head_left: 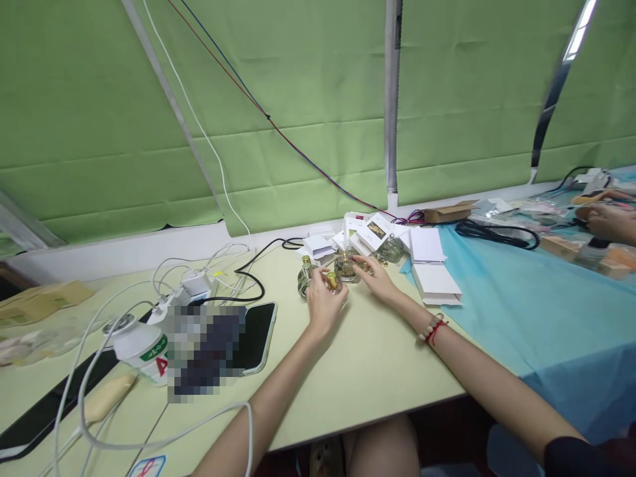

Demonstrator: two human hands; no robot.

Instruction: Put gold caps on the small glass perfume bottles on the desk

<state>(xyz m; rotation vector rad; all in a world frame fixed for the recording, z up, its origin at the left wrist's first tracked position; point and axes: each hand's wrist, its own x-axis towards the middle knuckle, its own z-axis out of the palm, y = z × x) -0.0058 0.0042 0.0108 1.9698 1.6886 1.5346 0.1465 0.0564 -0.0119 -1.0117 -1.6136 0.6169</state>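
A round glass perfume bottle (334, 283) with a gold top is in my left hand (324, 306), whose fingers are wrapped about its sides. Just left of that hand, another perfume bottle (305, 278) with a tall gold neck stands on the table. A third glass bottle (346, 265) stands between my two hands. My right hand (378, 281) reaches in from the right, fingers bent together close to this bottle. Something gold shows beneath those fingers; I cannot make out what they hold. Behind the right hand is one more glass bottle (392, 248), with small gold pieces (381, 260) nearby.
White boxes (370, 233) are heaped behind the bottles, and an opened white box (437, 283) lies right. Left are a phone (256, 336), a white jar (139, 348), a power strip (171, 305) and loose cables. Another person's hand (613, 220) is far right, over cluttered blue cloth (507, 298).
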